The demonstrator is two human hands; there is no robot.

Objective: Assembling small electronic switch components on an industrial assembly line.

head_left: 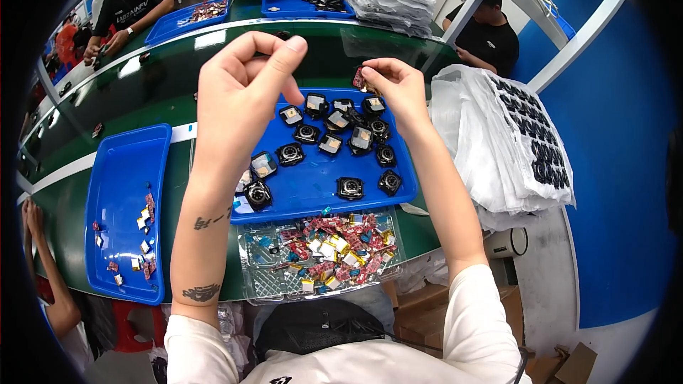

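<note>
My right hand (400,92) pinches a small red circuit board (358,77) between thumb and fingers, above the far right corner of a blue tray (320,203). My left hand (245,75) is raised over the tray's far left side, its thumb pressed against the curled forefinger. Whatever it may hold is hidden. Several black watch cases (290,153) lie in the tray, some showing round sensor backs, others pale rectangular insides. Nearer to me, a clear plastic tray (260,281) holds a heap of red circuit boards (366,242) and small silver-and-yellow batteries (334,247).
On the left is another blue tray (114,171) with a few boards and batteries. White sheets with black parts (491,135) are stacked on the right. Beyond the green conveyor (149,99), people work at more blue trays (277,4). Metal frame posts (583,35) rise at right.
</note>
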